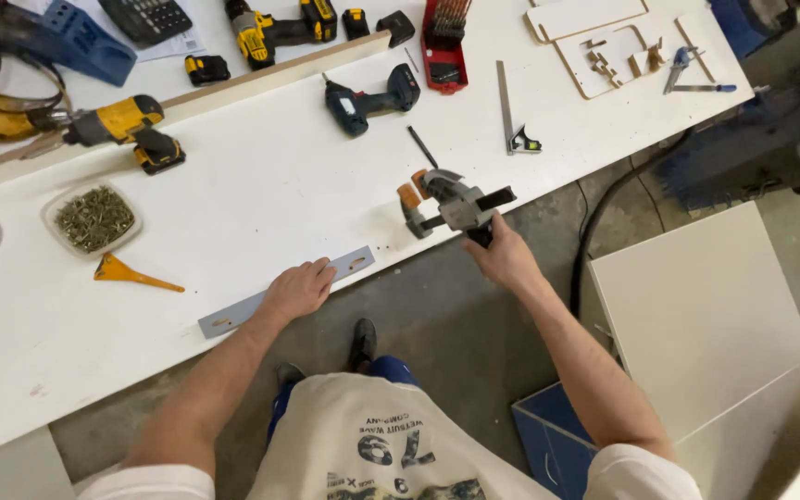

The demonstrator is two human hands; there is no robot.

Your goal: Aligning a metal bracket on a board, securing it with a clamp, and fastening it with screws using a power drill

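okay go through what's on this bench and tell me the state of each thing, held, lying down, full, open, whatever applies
Left hand: flat, pressing the grey strip.
Grey strip: lying along the near edge of the white board.
Right hand: gripping the clamp's handle.
Clamp: held at the board edge; whether it bites cannot be told.
Dish of screws: roughly full.
Blue drill: lying on its side.
Yellow drill: lying on its side.
Red bit case: open.
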